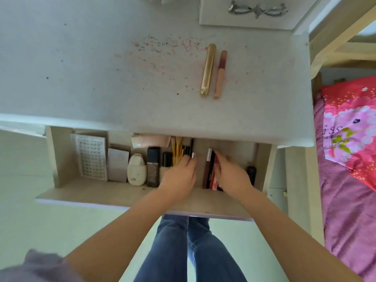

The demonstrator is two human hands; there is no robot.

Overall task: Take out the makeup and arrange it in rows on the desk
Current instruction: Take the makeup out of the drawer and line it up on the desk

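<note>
The white desk [101,78] fills the far half of the view, its top smudged with pink and dark specks. To the right lies a bed [345,180] with a purple cover and a pink flowered pillow [354,127]. Below the desk's near edge an open drawer [126,192] holds the makeup still to be taken out. At the drawer's left end is a sheet of small stickers [91,155], then a white card [117,165], a cream compact [136,171], a dark square bottle [153,167] and a bunch of yellow-handled brushes [177,149]. A pink tube [150,141] lies across the far side.

The left hand [179,178] reaches into the middle of the drawer, fingers curled round a thin black stick with a silver tip [192,154]. The right hand [232,174] rests on a row of lip pencils and sticks [209,169], fingers bent onto them; whether it grips one I cannot tell.

On the desk top, toward the right, a gold tube [208,69] and a peach tube [220,75] lie side by side, just apart.
</note>
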